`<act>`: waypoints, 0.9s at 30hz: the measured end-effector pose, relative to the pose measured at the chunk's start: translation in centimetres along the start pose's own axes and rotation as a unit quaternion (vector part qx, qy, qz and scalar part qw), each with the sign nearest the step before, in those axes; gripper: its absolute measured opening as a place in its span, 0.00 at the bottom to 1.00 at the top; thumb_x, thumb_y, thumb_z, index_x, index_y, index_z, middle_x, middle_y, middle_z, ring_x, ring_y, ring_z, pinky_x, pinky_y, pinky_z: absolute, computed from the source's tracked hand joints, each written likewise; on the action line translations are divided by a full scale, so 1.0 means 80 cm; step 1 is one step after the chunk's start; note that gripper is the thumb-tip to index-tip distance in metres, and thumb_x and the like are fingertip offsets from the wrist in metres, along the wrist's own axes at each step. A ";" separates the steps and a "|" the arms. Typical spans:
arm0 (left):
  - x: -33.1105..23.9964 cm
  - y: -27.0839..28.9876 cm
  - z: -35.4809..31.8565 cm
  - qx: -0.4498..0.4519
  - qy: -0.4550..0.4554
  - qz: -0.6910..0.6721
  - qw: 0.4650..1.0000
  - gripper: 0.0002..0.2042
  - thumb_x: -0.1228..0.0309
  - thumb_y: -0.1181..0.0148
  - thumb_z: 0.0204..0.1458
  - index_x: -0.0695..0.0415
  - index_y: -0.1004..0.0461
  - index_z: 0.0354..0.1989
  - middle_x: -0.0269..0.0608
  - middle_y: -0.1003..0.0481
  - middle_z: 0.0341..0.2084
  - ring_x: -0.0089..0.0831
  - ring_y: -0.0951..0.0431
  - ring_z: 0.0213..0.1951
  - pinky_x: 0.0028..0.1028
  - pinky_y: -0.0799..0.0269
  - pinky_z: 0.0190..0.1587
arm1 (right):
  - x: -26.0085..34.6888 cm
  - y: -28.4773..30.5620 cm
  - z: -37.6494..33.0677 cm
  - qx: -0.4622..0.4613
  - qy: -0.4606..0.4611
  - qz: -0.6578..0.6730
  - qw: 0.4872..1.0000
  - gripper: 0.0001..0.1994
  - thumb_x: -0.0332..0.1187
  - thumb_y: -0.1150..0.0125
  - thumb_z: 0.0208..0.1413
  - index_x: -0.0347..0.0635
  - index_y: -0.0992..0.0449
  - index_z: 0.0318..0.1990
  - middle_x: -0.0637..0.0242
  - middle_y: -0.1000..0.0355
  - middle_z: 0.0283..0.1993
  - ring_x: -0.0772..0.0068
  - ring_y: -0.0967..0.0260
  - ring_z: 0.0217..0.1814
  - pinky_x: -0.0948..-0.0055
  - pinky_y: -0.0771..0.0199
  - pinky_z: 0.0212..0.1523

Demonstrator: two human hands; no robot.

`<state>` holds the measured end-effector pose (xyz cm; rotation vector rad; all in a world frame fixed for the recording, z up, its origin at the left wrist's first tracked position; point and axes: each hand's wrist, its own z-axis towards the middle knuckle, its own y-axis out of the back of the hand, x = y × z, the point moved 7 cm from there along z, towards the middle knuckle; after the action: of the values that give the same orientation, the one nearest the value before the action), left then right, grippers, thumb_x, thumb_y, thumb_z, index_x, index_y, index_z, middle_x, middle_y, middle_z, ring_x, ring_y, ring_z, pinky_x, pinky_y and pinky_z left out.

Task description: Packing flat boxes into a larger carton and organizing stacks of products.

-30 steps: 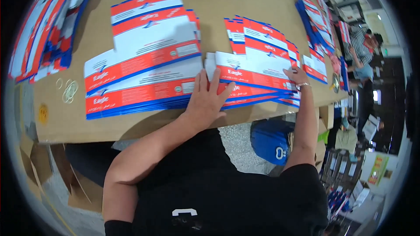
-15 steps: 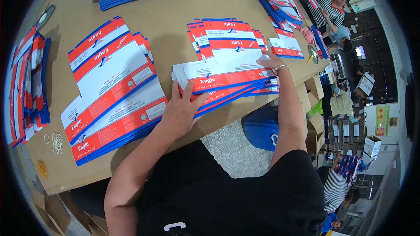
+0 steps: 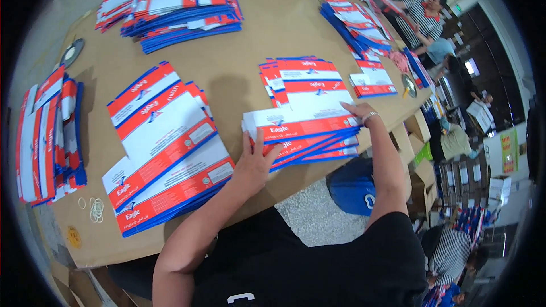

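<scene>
A fanned stack of flat, folded cartons (image 3: 318,102), printed red, white and blue, lies on the table in front of me. My left hand (image 3: 253,165) rests at its lower left edge, fingers spread against the cartons. On the right end of the same stack lies my right hand (image 3: 358,112), a bracelet at its wrist and its fingers apart on the top carton. Some fingertips are hard to make out. To the left of this stack is a second pile of the same flat cartons (image 3: 170,136), its sheets turned at an angle to each other.
More carton piles stand at the far left (image 3: 187,23), left edge (image 3: 45,136) and far right (image 3: 358,28). Rubber bands (image 3: 96,210) lie near the table's (image 3: 227,88) front left corner. A blue object (image 3: 352,187) stands below the table edge. Other people work nearby.
The view has tilted, so the table appears lower and further right, showing more of its far side and a person's hand there. Both my hands stay on the same carton stack.
</scene>
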<state>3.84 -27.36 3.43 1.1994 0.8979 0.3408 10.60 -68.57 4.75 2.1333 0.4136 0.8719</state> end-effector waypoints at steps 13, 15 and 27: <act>0.002 0.008 0.004 0.053 0.010 -0.131 0.990 0.47 0.79 0.33 0.35 0.38 0.48 0.67 0.56 0.68 0.70 0.68 0.61 0.68 0.51 0.40 0.63 | 0.038 0.092 -0.077 -0.117 0.184 -0.080 0.973 0.34 0.57 0.34 0.46 0.26 0.22 0.40 0.44 0.23 0.39 0.56 0.24 0.42 0.62 0.27 0.45; 0.009 0.014 0.003 0.023 0.019 -0.161 0.987 0.48 0.81 0.33 0.34 0.37 0.48 0.67 0.51 0.68 0.70 0.64 0.62 0.69 0.49 0.37 0.62 | 0.052 0.089 -0.091 -0.061 0.159 0.017 0.985 0.34 0.57 0.35 0.47 0.26 0.24 0.44 0.50 0.23 0.40 0.63 0.24 0.40 0.67 0.26 0.43; -0.004 -0.006 0.006 -0.004 0.015 -0.212 0.977 0.48 0.79 0.29 0.31 0.42 0.45 0.67 0.61 0.67 0.69 0.69 0.61 0.67 0.51 0.49 0.67 | -0.022 0.068 -0.078 0.121 0.056 0.317 0.939 0.33 0.43 0.37 0.54 0.31 0.37 0.61 0.54 0.33 0.60 0.62 0.34 0.59 0.65 0.34 0.59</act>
<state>3.91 -28.05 3.16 0.9658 1.1482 0.0174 4.97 -69.64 11.05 2.4975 -0.1445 1.3622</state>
